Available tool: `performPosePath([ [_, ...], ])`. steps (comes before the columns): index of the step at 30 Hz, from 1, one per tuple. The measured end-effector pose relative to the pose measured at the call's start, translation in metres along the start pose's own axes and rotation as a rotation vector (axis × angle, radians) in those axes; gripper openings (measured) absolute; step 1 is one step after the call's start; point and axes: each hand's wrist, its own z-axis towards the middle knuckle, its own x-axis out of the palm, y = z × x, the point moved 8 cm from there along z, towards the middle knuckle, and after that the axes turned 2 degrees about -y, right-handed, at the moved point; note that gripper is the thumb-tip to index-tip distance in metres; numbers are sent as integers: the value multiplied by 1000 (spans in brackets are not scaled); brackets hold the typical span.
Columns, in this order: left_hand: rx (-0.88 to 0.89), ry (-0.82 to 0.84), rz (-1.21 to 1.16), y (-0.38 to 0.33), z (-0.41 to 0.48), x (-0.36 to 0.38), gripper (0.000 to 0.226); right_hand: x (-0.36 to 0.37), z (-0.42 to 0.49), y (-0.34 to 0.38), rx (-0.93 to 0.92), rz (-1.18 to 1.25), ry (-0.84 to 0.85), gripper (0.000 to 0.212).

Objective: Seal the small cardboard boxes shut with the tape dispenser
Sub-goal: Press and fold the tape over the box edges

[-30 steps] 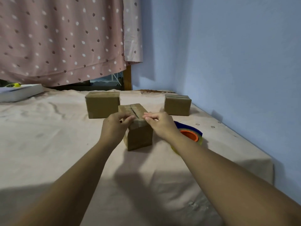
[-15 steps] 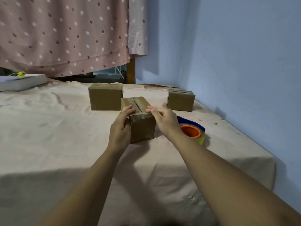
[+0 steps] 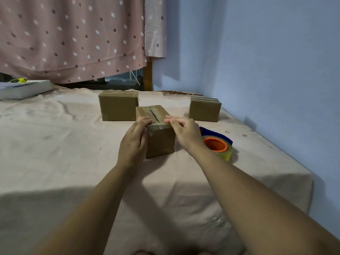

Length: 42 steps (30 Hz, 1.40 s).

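A person's bare arms reach over a bed sheet (image 3: 55, 144) in pale pink. The nearest small cardboard box (image 3: 161, 142) sits mid-sheet between both hands. The left hand (image 3: 135, 138) curls over its near left top corner, gripping it. The right hand (image 3: 185, 133), fingers curled, appears to pinch the strip of clear tape (image 3: 157, 124) at the top's right edge. The box looks light and stiff but easily dented, so it is best steadied by its sides. The tape dispenser (image 3: 217, 144), with an orange core, lies just to its right. Two more boxes (image 3: 118, 107) (image 3: 205, 110) stand behind. No brand or writing is readable.
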Motion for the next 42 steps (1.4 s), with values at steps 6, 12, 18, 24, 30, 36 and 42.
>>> performPosePath([
  [6, 50, -53, 63, -5, 0, 0, 33, 0, 2, -4, -10, 17, -7, 29],
  [12, -9, -84, 127, -6, 9, -3, 33, 0, 1, -3, -16, 2, -29, 29],
  [18, 10, -62, 119, -5, 8, 0, 28, -1, 1, -4, -16, 9, -31, 29],
  [24, 72, -26, 162, -5, 5, 1, 28, 0, 1, -5, -8, 27, -18, 29],
  [30, 54, -59, 134, -9, 3, 2, 19, 1, 1, -7, -14, 24, -21, 29],
  [36, 25, 1, 97, -4, 5, 1, 33, 2, 1, -7, -27, 43, -16, 28],
  [42, 2, -19, -12, 1, 0, 0, 35, 1, 0, -6, -1, 68, 2, 29],
])
